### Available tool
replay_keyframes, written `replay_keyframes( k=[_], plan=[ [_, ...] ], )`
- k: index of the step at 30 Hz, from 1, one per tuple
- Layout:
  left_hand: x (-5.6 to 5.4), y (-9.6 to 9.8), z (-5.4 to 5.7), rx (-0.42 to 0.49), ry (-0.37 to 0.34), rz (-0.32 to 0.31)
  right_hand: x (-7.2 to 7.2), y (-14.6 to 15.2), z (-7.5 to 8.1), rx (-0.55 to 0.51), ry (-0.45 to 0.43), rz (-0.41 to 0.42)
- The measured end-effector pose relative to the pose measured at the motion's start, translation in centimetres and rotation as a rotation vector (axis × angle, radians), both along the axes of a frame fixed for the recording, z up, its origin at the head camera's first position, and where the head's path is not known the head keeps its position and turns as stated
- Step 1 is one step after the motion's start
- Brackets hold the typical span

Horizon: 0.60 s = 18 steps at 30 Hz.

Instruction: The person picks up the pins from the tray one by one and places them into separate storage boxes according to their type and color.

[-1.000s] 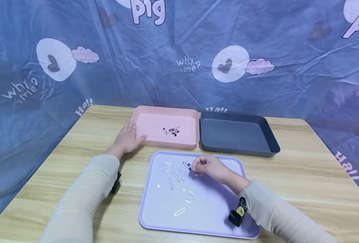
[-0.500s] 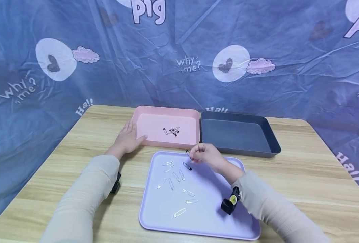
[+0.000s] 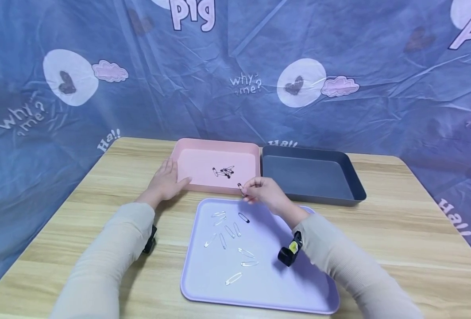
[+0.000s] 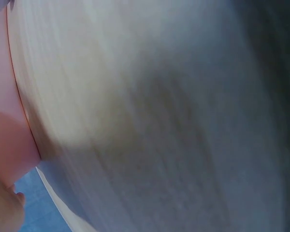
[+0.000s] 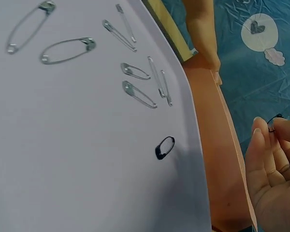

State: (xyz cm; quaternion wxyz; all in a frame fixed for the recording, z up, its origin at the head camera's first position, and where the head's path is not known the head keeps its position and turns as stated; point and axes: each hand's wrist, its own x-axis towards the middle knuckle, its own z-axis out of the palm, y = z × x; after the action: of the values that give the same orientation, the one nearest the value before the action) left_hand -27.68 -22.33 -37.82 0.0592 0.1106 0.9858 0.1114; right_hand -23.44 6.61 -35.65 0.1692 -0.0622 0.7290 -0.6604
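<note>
A black safety pin [image 3: 241, 188] is pinched between the thumb and fingers of my right hand [image 3: 265, 193], close to the near right corner of the pink tray [image 3: 215, 188]. Several black safety pins [image 3: 225, 172] lie in a small heap inside that tray. My left hand [image 3: 164, 181] rests at the pink tray's left side, fingers spread and thumb over the near rim. On the lavender tray [image 3: 283, 283] lie one black safety pin [image 5: 165, 147] and several silver safety pins [image 5: 67, 50]. Only a bit of the left hand [image 4: 5, 208] shows in the left wrist view.
A dark grey tray [image 3: 307, 177] stands right beside the pink one, at the back of the wooden table [image 3: 403, 230]. Behind the table hangs a blue printed cloth [image 3: 203, 97]. Each wrist wears a black camera mount [image 3: 289, 252].
My right hand has lifted a black safety pin off the lavender tray and carried it forward and left to the pink tray's edge. The left hand stays in place.
</note>
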Motion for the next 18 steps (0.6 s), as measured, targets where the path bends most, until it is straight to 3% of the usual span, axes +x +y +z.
replay_keyframes(
  k=[7, 14, 15, 18],
  plan=[
    [-0.1, -0.2, -0.1, 0.006, 0.001, 0.001, -1.1, -0.7, 0.4, -0.051, -0.059, -0.077],
    [-0.2, -0.3, -0.3, 0.012, -0.005, 0.003, -2.5, -1.5, 0.7, -0.109, -0.020, -0.144],
    [-0.2, -0.3, -0.3, 0.014, -0.006, 0.004, -3.2, -1.4, -0.1, -0.137, -0.003, -0.133],
    [-0.1, -0.2, -0.2, 0.019, -0.002, 0.005, -3.9, -1.8, -0.3, -0.131, 0.008, -0.161]
  ],
)
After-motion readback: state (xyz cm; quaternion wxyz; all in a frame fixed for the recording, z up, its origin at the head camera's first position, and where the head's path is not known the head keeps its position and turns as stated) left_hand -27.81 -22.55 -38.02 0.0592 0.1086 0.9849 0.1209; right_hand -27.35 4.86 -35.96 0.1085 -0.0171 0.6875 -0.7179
